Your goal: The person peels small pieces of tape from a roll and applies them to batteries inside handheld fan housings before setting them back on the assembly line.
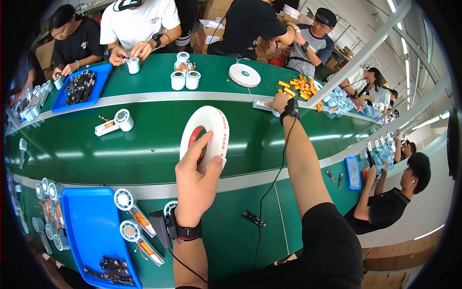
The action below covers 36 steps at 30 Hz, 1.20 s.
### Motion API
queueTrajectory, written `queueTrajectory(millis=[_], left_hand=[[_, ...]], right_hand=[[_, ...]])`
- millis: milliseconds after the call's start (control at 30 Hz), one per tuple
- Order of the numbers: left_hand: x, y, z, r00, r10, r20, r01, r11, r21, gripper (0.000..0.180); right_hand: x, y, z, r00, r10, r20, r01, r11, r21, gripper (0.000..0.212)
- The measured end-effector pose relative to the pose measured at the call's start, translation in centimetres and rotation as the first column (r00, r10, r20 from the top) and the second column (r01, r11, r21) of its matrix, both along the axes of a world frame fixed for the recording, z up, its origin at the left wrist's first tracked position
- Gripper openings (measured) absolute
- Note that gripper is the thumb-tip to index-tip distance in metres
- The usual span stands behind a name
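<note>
A large roll of white tape (pixel 220 130) with red print stands tilted in my left hand (pixel 196 180). Fingers reach into its hole and the thumb presses the near side. My right arm stretches far forward across the green conveyor belt. At its end, my right hand (pixel 280 102) closes over a pale blue device with a flat silvery part (pixel 262 105), by the far rail; the hand covers much of it. Left of the roll, a similar device with a round head (pixel 123 120) and a white flat part lies on the belt. Below my left hand, a round fan-like part (pixel 170 207) is partly hidden.
A blue tray (pixel 91 212) holds black circuit boards at the near left, beside several pale blue fan units (pixel 130 230). One black board (pixel 253 218) lies near a hanging cable. Across the belt are another tape roll (pixel 244 75), orange cylinders (pixel 301 86) and several people working.
</note>
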<state>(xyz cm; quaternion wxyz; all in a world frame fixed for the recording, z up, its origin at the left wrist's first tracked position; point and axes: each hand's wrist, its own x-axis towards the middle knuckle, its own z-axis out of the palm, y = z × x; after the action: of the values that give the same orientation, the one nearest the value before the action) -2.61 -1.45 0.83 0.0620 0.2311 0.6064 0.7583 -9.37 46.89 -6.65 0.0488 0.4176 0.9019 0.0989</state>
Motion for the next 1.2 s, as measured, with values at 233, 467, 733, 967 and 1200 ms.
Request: queueTrajectory(millis=[233, 467, 733, 967, 1200], left_hand=[[-0.7, -0.7, -0.3, 0.998, -0.061, 0.013, 0.062, 0.989, -0.136, 0.05], [-0.1, -0.2, 0.1, 0.975, -0.191, -0.113, 0.168, 0.968, -0.184, 0.062], [1.0, -0.3, 0.6, 0.908, -0.231, -0.349, 0.043, 0.881, -0.471, 0.077], [1.1, 0.7, 0.8, 0.969, -0.238, -0.073, 0.185, 0.886, -0.425, 0.068], [0.7, -1.0, -0.4, 0.916, -0.273, -0.295, 0.133, 0.899, -0.418, 0.046]], right_hand=[[8.2, -20.3, 7.3, 0.38, 0.021, -0.925, -0.709, 0.649, -0.276, 0.025], [16.8, -33.1, 11.1, 0.171, 0.437, -0.883, -0.919, 0.394, 0.017, 0.042], [16.8, -32.4, 8.4, 0.11, 0.503, -0.857, -0.858, 0.484, 0.174, 0.037], [17.0, -30.6, 7.2, 0.069, 0.351, -0.934, -0.908, 0.409, 0.087, 0.022], [17.4, -32.2, 8.0, 0.178, 0.063, -0.982, -0.901, 0.412, -0.137, 0.025]])
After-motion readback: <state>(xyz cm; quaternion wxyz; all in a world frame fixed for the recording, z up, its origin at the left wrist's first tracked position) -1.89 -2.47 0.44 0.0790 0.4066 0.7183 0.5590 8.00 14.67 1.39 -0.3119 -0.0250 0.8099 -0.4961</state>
